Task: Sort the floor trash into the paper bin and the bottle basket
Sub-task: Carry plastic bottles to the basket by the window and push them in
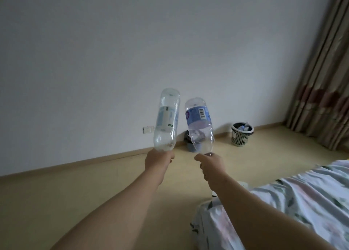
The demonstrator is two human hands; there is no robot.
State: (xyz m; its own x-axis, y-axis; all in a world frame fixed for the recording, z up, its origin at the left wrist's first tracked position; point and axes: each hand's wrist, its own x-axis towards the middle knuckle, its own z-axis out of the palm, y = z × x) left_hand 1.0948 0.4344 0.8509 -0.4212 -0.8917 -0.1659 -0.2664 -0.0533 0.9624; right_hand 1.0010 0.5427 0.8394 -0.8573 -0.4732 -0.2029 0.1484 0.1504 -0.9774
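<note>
The left hand [158,161] is closed round the neck of a clear plastic bottle [166,119] with a pale label. The right hand [211,165] is closed round the neck of a second clear bottle [199,125] with a blue label, and both are held in the air base-up, close together but apart. At the far edge of the floor [94,193], against the wall [132,51], a dark bin [187,144] stands partly hidden behind the second bottle, with the partly filled lattice basket [242,136] further right along that edge.
</note>
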